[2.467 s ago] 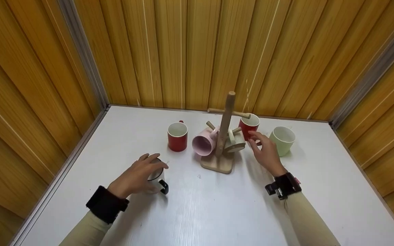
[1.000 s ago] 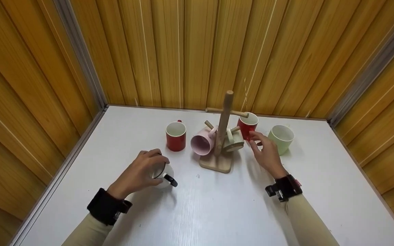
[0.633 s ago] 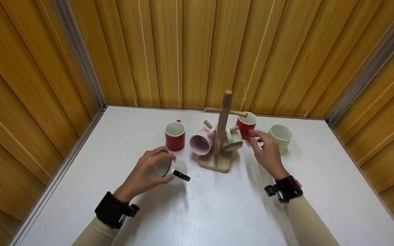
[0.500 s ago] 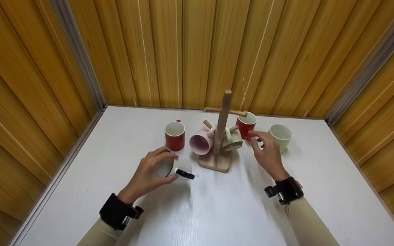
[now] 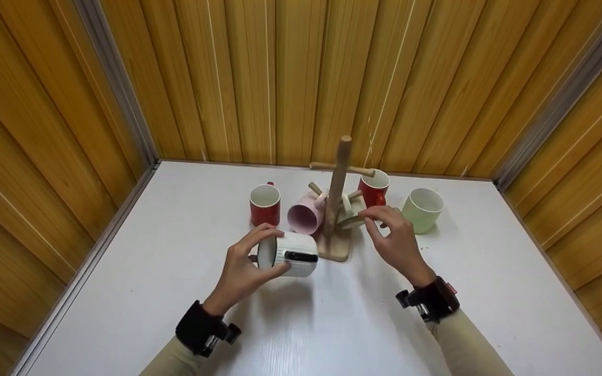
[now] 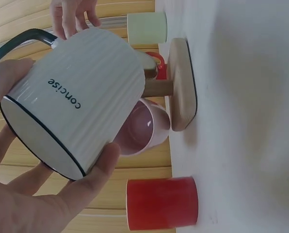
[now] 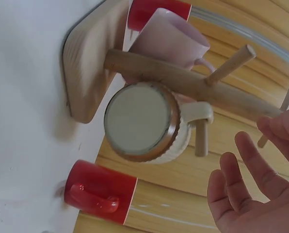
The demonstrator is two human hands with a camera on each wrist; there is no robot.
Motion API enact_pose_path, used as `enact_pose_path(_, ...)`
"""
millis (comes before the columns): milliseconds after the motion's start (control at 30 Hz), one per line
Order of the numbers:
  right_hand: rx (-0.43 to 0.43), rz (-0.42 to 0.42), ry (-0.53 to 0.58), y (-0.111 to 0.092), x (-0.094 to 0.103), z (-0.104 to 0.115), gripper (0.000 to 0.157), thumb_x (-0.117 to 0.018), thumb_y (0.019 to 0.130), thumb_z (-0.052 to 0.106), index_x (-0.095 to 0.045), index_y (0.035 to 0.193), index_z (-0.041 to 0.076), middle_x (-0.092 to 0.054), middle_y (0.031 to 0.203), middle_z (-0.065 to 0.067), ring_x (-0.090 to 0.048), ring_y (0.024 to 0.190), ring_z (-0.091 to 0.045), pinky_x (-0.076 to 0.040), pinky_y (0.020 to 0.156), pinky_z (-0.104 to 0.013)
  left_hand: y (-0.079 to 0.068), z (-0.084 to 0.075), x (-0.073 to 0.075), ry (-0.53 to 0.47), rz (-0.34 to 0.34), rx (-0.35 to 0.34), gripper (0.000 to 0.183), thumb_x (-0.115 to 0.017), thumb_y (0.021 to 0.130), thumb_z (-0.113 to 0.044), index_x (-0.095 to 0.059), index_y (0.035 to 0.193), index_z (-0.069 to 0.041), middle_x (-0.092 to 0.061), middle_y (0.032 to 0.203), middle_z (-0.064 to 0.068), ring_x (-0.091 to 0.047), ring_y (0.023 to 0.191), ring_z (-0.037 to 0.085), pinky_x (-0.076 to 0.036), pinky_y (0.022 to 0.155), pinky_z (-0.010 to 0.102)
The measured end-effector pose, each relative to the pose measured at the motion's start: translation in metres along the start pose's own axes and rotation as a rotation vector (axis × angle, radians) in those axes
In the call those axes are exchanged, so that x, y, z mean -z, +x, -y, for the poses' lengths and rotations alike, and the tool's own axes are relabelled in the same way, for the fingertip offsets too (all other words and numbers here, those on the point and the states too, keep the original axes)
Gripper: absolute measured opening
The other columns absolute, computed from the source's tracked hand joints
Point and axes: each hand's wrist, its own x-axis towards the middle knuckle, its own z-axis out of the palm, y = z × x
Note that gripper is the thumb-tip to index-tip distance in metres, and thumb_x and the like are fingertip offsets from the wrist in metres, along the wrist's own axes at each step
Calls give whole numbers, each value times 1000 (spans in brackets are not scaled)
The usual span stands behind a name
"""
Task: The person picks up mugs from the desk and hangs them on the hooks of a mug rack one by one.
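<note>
Yellow wood-grain panels (image 5: 296, 78) wall us in behind a white counter (image 5: 139, 230). We take the rack as the centre of our clock, twelve towards the back wall.

Furthest left, at ten o'clock, a red mug (image 5: 265, 211) stands upright. At eight, our left hand (image 5: 238, 271) is clamped round the rim end of a white mug (image 5: 297, 244), tipped on its side above the counter, mouth towards nine, base towards three. Its black handle (image 5: 303, 256) faces us. With the hold only at the rim end, we judge that a loosened thumb could let the heavier base droop and the mug drop.

At ten, just past it, a pink mug (image 5: 301, 218) hangs on the wooden rack (image 5: 339, 177); the white mug's base is near enough that a careless swing might knock it and rock the stand. The upper crossbar (image 5: 361, 171) carries no mug.

At two, a cream mug (image 7: 144, 121) hangs by its handle. Behind it, at one, a second red mug (image 5: 371, 194) stands upright. Our right hand (image 5: 397, 243), at three, has its fingers apart and holds nothing; a brush against the cream mug could slide it off its peg. Last, a green mug (image 5: 423, 211) stands beyond that hand, where a backward elbow-led sweep might topple it.
</note>
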Motion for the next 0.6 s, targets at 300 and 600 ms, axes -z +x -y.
enact_pose_path(300, 27, 84, 62, -6, -7, 14, 23, -71, 94, 4, -76, 115, 12, -71, 111, 1, -64, 97, -16, -56, 71, -33, 2, -6, -29, -115, -13, 135, 54, -93, 75, -17, -70, 124, -23, -63, 130, -5, -60, 114, 23, -62, 77, 43)
enact_pose_path(600, -14, 246, 244, -21, -17, 23, 38, -58, 105, 8, -59, 143, 9, -64, 135, -13, -66, 112, -21, -59, 84, -42, 4, -11, -52, -247, -58, 189, 54, -91, 78, -15, -69, 127, -17, -66, 130, 3, -63, 112, 29, -63, 76, 43)
